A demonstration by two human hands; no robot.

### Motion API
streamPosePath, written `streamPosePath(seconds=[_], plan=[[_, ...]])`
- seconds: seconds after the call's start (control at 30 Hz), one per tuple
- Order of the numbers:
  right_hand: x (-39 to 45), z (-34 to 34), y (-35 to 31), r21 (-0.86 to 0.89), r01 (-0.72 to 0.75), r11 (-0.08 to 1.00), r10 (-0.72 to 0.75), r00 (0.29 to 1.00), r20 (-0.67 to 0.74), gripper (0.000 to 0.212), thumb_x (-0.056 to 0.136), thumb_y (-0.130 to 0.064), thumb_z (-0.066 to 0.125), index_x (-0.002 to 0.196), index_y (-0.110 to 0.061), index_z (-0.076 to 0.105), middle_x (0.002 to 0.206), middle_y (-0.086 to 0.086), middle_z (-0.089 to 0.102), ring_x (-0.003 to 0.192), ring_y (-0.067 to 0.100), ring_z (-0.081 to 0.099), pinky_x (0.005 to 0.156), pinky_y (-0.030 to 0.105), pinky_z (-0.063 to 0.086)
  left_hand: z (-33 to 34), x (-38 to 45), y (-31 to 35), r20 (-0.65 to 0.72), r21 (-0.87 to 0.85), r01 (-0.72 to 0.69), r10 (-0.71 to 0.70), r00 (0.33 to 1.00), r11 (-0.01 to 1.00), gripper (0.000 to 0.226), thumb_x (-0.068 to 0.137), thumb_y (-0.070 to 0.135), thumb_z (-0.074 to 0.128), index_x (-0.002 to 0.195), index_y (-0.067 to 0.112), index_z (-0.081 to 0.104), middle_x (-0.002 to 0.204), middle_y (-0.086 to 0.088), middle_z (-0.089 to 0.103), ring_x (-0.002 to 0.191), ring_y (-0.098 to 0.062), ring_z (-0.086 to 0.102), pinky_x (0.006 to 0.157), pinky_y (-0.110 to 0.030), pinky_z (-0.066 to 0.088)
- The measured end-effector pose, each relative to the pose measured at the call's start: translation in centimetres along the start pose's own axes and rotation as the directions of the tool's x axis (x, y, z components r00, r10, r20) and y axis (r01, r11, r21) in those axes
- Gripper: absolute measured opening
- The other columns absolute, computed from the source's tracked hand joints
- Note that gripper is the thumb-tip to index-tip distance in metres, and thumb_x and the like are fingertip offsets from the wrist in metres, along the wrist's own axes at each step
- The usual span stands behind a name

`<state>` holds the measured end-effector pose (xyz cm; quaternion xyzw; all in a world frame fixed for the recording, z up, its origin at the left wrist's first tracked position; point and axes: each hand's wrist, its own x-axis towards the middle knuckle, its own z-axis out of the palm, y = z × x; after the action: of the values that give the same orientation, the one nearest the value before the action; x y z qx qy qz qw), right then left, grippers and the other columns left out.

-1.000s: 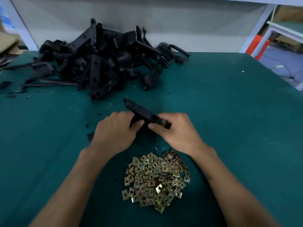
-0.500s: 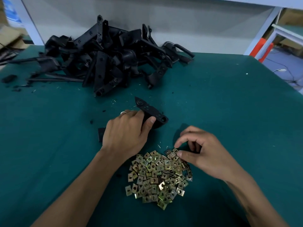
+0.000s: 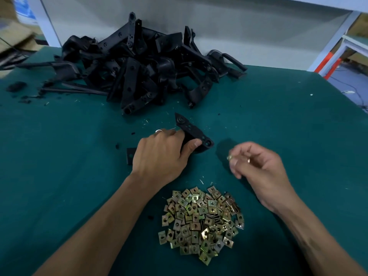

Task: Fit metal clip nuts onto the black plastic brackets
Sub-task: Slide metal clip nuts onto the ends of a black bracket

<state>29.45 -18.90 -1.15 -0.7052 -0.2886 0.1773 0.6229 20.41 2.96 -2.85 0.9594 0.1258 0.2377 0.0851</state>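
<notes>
Gripped flat black plastic bracket (image 3: 194,134) in left hand (image 3: 159,154); pinched small, light, stiff brass-coloured metal clip nut (image 3: 229,157) in right hand (image 3: 256,166), just right of bracket; likely slippery, best held by edges.

**Dim light, wide-angle warp, one blurred hand**

Soft, muted light falls on the green table (image 3: 278,120). The right hand (image 3: 256,166) is motion-blurred and casts a faint shadow leftward. Straight edges bow near the corners; the upper left smears.

Bare green mat (image 3: 278,120) lies open to my right. Ahead, the heap of black brackets (image 3: 139,66) blocks the back edge. The pile of clip nuts (image 3: 201,222) sits between my forearms.
</notes>
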Motion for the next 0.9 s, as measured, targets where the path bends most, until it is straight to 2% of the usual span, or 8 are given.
streamPosePath(seconds=[0.1, 0.2, 0.33, 0.4, 0.47, 0.57, 0.77, 0.9], plan=[[3.0, 0.9, 0.1, 0.427, -0.059, 0.902, 0.117, 0.987, -0.111, 0.022, 0.093, 0.014, 0.053, 0.085, -0.003, 0.064, 0.079, 0.009, 0.062, 0.072, 0.021, 0.06, 0.067, 0.027, 0.051, -0.1, 0.0, 0.0, -0.021, 0.019, -0.016, 0.016, 1.0, 1.0, 0.062, 0.099, 0.066, 0.023, 0.085, 0.018, 0.061, 0.08, 0.0, 0.067, 0.074, -0.027, 0.065, 0.053, -0.03, 0.031], [5.8, 2.3, 0.2, 0.596, -0.021, 0.803, 0.15, 0.974, -0.168, 0.021, 0.091, 0.015, 0.053, 0.083, -0.002, 0.063, 0.079, 0.009, 0.063, 0.072, 0.02, 0.06, 0.066, 0.024, 0.053, -0.2, 0.2, -0.3, -0.035, 0.048, -0.043, 0.045, 0.998, 0.998, 0.064, 0.099, 0.068, 0.021, 0.089, 0.021, 0.064, 0.081, 0.004, 0.068, 0.076, -0.024, 0.065, 0.052, -0.03, 0.03], [7.0, 4.1, 0.7, 0.519, -0.015, 0.855, 0.074, 0.993, -0.093, 0.02, 0.082, 0.013, 0.064, 0.079, -0.005, 0.071, 0.077, 0.011, 0.068, 0.07, 0.019, 0.064, 0.063, 0.023, 0.051, -0.1, 0.5, -0.8, -0.044, 0.005, -0.067, 0.067, 0.997, 0.998, 0.062, 0.098, 0.069, 0.027, 0.088, 0.022, 0.066, 0.079, 0.006, 0.067, 0.073, -0.024, 0.064, 0.051, -0.029, 0.029], [7.0, 4.1, 0.9, 0.491, -0.025, 0.871, 0.059, 0.997, -0.055, 0.019, 0.077, 0.009, 0.069, 0.077, -0.009, 0.076, 0.078, 0.01, 0.07, 0.071, 0.02, 0.067, 0.064, 0.023, 0.052, -0.1, 0.5, -0.9, -0.043, -0.012, -0.055, 0.055, 0.998, 0.998, 0.063, 0.097, 0.071, 0.027, 0.09, 0.024, 0.068, 0.08, 0.007, 0.066, 0.072, -0.024, 0.064, 0.051, -0.029, 0.033], [7.0, 3.7, 1.1, 0.514, -0.046, 0.856, 0.063, 0.998, -0.015, 0.02, 0.077, 0.009, 0.069, 0.078, -0.009, 0.077, 0.08, 0.011, 0.071, 0.073, 0.021, 0.068, 0.068, 0.024, 0.055, 0.0, 0.5, -0.9, -0.05, 0.005, -0.028, 0.028, 0.998, 1.0, 0.063, 0.096, 0.074, 0.026, 0.092, 0.028, 0.069, 0.08, 0.008, 0.066, 0.071, -0.023, 0.064, 0.051, -0.029, 0.037], [7.2, 3.6, 1.1, 0.505, -0.075, 0.86, 0.067, 0.997, 0.033, 0.022, 0.079, 0.011, 0.067, 0.078, -0.009, 0.077, 0.079, 0.01, 0.071, 0.073, 0.018, 0.069, 0.07, 0.022, 0.055, 0.0, 0.5, -0.8, -0.074, 0.03, -0.001, 0.003, 0.997, 1.0, 0.062, 0.095, 0.075, 0.028, 0.092, 0.03, 0.071, 0.077, 0.008, 0.065, 0.068, -0.023, 0.064, 0.051, -0.028, 0.034], [7.2, 3.7, 1.0, 0.476, -0.047, 0.878, 0.038, 0.999, 0.029, 0.023, 0.074, 0.008, 0.066, 0.077, -0.011, 0.079, 0.079, 0.01, 0.072, 0.072, 0.016, 0.067, 0.07, 0.023, 0.054, -0.1, 0.3, -0.6, -0.096, 0.032, 0.01, -0.007, 0.995, 0.999, 0.062, 0.095, 0.076, 0.031, 0.088, 0.029, 0.07, 0.072, 0.008, 0.062, 0.064, -0.023, 0.062, 0.05, -0.028, 0.035], [7.1, 3.4, 0.9, 0.33, 0.012, 0.944, -0.014, 1.0, 0.003, 0.022, 0.075, 0.005, 0.069, 0.082, -0.014, 0.079, 0.079, 0.006, 0.074, 0.075, 0.015, 0.067, 0.068, 0.022, 0.052, -0.2, 0.1, -0.4, -0.121, 0.041, 0.029, -0.024, 0.992, 0.999, 0.06, 0.095, 0.075, 0.032, 0.084, 0.028, 0.067, 0.07, 0.007, 0.06, 0.06, -0.027, 0.06, 0.049, -0.028, 0.03]])
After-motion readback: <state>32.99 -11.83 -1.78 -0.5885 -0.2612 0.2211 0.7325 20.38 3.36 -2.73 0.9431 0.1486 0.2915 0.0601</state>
